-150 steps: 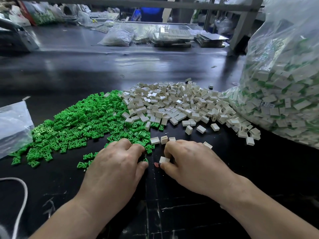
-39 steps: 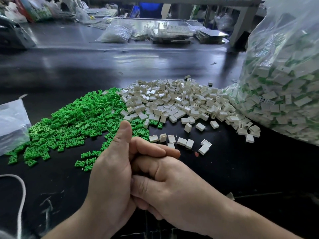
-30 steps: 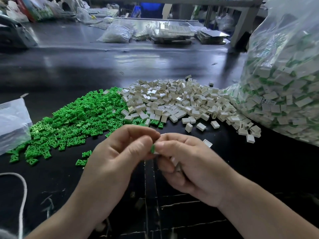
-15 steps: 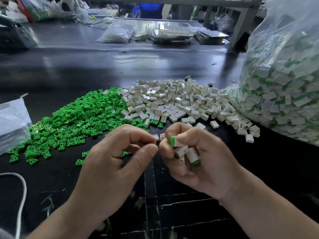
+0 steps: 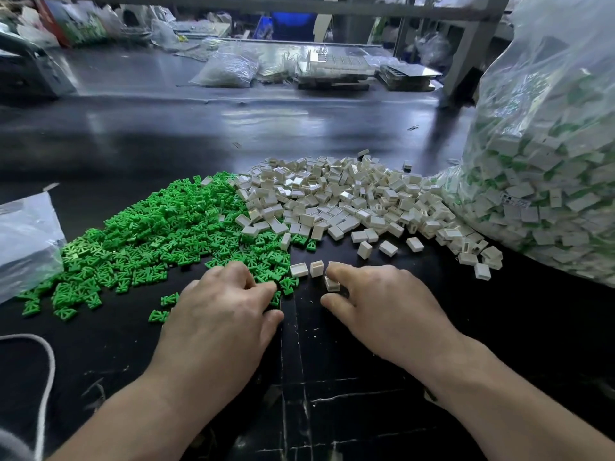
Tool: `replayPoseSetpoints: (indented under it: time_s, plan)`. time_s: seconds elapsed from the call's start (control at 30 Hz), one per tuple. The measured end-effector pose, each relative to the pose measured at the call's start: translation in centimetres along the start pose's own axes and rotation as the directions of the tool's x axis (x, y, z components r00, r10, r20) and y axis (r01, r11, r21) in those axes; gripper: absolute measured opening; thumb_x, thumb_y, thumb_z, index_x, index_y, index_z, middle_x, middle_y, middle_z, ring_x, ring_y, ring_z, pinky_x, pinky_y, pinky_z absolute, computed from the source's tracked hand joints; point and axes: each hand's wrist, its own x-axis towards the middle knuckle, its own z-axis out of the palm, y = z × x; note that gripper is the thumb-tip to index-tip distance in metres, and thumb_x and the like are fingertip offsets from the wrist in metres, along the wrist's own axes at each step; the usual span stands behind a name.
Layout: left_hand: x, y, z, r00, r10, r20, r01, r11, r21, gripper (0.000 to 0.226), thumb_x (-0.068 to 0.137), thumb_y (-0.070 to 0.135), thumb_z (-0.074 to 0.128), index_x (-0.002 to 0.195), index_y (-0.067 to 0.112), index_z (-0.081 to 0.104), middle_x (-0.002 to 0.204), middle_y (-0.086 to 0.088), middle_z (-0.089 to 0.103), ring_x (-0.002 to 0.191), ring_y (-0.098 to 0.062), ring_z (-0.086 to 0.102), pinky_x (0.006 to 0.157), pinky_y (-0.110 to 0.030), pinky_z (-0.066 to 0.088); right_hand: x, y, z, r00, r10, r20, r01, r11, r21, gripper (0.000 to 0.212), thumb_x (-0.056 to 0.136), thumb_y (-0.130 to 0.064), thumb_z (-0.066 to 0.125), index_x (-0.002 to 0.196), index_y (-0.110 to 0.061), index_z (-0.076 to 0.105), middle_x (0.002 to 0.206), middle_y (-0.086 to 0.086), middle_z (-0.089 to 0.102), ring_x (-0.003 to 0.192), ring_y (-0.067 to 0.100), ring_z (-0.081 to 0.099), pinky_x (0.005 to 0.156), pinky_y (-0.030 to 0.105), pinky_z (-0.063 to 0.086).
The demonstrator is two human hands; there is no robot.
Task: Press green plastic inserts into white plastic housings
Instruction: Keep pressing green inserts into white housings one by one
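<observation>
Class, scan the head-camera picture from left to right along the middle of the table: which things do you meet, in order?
Small clear bag → pile of green inserts → pile of white housings → large clear bag of white-and-green parts.

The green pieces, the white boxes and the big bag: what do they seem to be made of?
Green inserts: probably moulded plastic, glossy; bright glints on them. White housings: likely hard plastic, smooth, slightly shiny; crisp hollow box shapes. Bag: thin clear plastic film; shiny wrinkles, contents visible through it.
</observation>
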Motion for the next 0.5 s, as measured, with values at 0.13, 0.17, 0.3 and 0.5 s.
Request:
replayPoseSetpoints:
  time_s: [0.13,0.17,0.3,0.5]
  plan:
    - [-0.04,-0.16,0.1,1.0,0.022,-0.015,-0.023,1.0,-0.016,0.017,0.082,0.039,0.07,0.092,0.026,0.075,0.083,0.006,0.056,0.079,-0.02,0.056,0.07,-0.038,0.048,0.21,-0.24,0.01,0.999,-0.037,-0.03,0.038,0.999,0.014,0.029,0.096,-0.054,0.051,0.117,-0.034,0.056,0.093,-0.007,0.067,0.091,0.022,0.065,0.071,0.034,0.046]
    - [-0.08,-0.18,0.11,1.0,0.024,-0.02,-0.024,0.999,-0.028,0.016,0.082,0.039,0.071,0.091,0.027,0.075,0.083,0.007,0.056,0.079,-0.02,0.055,0.07,-0.038,0.047,0.19,-0.3,0.01,0.999,-0.039,-0.03,0.04,0.999,0.033,0.03,0.095,-0.056,0.052,0.115,-0.034,0.056,0.093,-0.007,0.067,0.09,0.021,0.064,0.072,0.034,0.046]
    - [-0.14,-0.01,0.07,0.998,0.052,-0.033,-0.054,0.997,-0.063,0.014,0.08,0.042,0.07,0.087,0.029,0.072,0.082,0.01,0.057,0.08,-0.018,0.057,0.072,-0.036,0.045,0.34,-0.31,-0.09,1.0,-0.016,-0.005,0.016,0.997,0.075,0.032,0.089,-0.063,0.057,0.093,-0.033,0.048,0.085,-0.009,0.064,0.084,0.018,0.062,0.073,0.034,0.048]
    - [-0.19,0.46,-0.54,0.996,0.084,0.001,-0.083,0.989,-0.125,0.02,0.071,0.029,0.078,0.076,0.025,0.06,0.073,0.011,0.053,0.07,-0.015,0.052,0.06,-0.019,0.035,0.25,0.13,-0.37,1.0,0.002,0.018,-0.005,0.987,0.163,0.012,0.091,-0.038,0.058,0.088,-0.028,0.053,0.074,-0.01,0.06,0.075,0.014,0.059,0.068,0.029,0.047]
